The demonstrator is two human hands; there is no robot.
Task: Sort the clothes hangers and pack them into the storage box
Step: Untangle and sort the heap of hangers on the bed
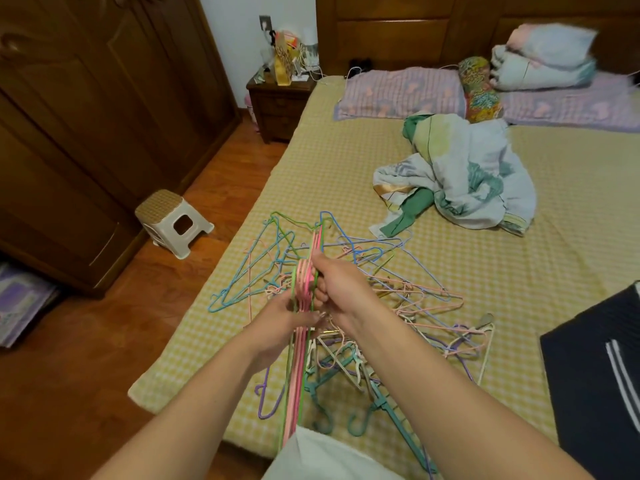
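Both hands, left hand (289, 315) and right hand (334, 284), are gripping the pink-and-green bundle (302, 327) with curled fingers; its hooks risk snagging the tangled pile (398, 306) on the bed (346, 174).

I see a bunch of pink and green hangers (299, 344) near the middle, above a loose tangle of hangers (377, 306) in blue, pale pink, purple, cream and teal. The bed sheet (346, 168) is a yellow and white check. The far pillows (398, 93) are lilac plaid. The crumpled blanket (478, 174) is white with green. On the left, a white stool (171, 220) has a checked tan top, on reddish-brown floor (86, 341).
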